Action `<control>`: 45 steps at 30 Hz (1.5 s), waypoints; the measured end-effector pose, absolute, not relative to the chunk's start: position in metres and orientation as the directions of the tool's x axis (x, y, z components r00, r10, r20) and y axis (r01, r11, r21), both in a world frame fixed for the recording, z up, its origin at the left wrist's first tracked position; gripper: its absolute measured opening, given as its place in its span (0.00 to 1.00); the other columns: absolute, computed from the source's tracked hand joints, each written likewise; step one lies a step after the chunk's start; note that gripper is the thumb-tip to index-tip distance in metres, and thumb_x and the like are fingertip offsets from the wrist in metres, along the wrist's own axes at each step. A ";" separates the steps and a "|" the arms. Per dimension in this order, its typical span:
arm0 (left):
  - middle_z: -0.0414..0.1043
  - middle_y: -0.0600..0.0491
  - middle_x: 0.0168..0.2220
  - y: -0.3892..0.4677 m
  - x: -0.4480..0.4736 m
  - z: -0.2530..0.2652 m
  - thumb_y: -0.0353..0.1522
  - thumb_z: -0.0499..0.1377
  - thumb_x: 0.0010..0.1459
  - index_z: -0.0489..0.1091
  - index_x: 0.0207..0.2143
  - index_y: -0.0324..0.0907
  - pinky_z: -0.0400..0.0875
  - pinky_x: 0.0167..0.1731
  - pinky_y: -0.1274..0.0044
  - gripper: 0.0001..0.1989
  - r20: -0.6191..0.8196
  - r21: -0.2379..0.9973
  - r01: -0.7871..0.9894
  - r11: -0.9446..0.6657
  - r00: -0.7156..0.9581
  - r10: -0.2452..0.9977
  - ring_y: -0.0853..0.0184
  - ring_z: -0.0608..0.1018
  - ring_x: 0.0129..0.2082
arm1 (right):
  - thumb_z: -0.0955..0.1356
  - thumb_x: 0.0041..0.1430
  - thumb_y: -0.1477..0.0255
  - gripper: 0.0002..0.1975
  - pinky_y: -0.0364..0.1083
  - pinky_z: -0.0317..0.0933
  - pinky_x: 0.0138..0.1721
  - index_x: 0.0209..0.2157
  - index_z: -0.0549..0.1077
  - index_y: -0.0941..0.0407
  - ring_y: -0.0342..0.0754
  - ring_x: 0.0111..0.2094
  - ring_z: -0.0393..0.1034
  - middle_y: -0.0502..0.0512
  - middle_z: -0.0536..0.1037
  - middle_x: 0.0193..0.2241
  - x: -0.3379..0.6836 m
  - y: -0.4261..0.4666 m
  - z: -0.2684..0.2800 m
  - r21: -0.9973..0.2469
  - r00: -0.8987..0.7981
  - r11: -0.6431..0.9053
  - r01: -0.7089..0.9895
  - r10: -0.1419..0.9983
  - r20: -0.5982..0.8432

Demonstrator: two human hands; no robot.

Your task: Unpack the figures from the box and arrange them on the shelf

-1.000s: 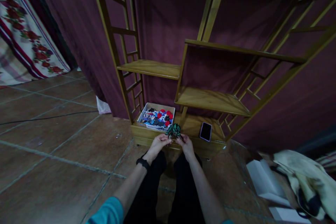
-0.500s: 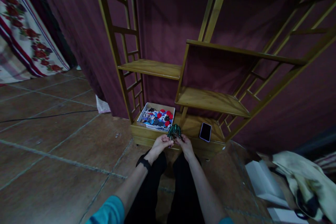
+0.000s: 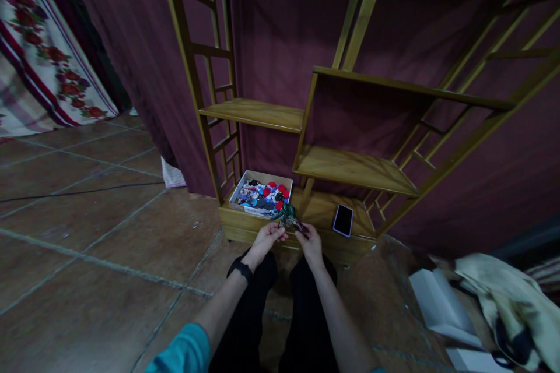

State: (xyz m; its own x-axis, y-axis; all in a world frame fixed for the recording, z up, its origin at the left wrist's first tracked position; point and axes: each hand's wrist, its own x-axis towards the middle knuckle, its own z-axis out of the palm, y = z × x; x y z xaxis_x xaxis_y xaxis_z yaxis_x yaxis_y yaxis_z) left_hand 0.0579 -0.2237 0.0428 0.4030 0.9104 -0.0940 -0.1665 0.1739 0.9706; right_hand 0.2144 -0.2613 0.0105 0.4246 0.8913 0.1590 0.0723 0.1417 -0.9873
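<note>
In the head view, a small dark green and brown object [image 3: 289,217] with an uneven outline is held between my two hands; its exact kind is unclear. My left hand [image 3: 268,240] pinches its lower left part between thumb and fingers. At its lower right edge, my right hand [image 3: 310,243] has its fingers closed on it. Just behind the object stands an open shallow box [image 3: 240,191], filled with small flat pieces in red, blue, black and white.
The box rests on the low base of a wooden shelf unit [image 3: 258,113]. A phone [image 3: 343,220] lies on the base at right. White boxes [image 3: 444,306] and pale cloth [image 3: 511,291] lie on the floor at right. A cable [image 3: 87,191] crosses the tiles at left.
The green and brown object has turned in my hands and now looks wider and slanted, dipping to the right. My hands have spread slightly apart.
</note>
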 end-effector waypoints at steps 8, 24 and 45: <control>0.73 0.49 0.23 -0.220 0.053 0.046 0.40 0.61 0.47 0.67 0.24 0.36 0.59 0.22 0.80 0.15 -0.178 0.956 -0.124 0.267 0.481 0.859 0.72 0.72 0.21 | 0.67 0.46 0.68 0.11 0.47 0.63 0.39 0.34 0.72 0.56 0.48 0.35 0.70 0.53 0.76 0.33 0.217 -0.266 0.014 -0.953 0.452 0.145 0.266 0.854 0.256; 0.72 0.50 0.21 -0.204 0.049 0.042 0.37 0.62 0.47 0.71 0.30 0.35 0.62 0.21 0.82 0.13 -0.411 0.838 -0.114 0.534 0.512 0.754 0.73 0.72 0.19 | 0.67 0.47 0.64 0.14 0.47 0.67 0.36 0.37 0.73 0.55 0.49 0.36 0.70 0.55 0.76 0.36 0.213 -0.265 0.020 -0.986 0.414 0.165 -0.006 0.898 0.148; 0.72 0.51 0.20 -0.208 0.052 0.042 0.39 0.64 0.45 0.68 0.27 0.36 0.64 0.22 0.81 0.14 -0.368 0.869 -0.122 0.479 0.487 0.792 0.72 0.72 0.18 | 0.65 0.51 0.59 0.14 0.44 0.62 0.36 0.32 0.72 0.55 0.47 0.32 0.68 0.51 0.74 0.29 0.212 -0.267 0.027 -0.981 0.454 0.110 0.157 0.875 0.171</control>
State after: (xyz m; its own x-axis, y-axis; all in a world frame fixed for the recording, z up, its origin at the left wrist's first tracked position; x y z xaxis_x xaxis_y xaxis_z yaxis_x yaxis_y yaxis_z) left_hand 0.0517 -0.2077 0.0422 0.4871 0.7918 -0.3684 -0.1216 0.4793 0.8692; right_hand 0.2123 -0.2670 0.0267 0.4539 0.8745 0.1708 0.1570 0.1102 -0.9814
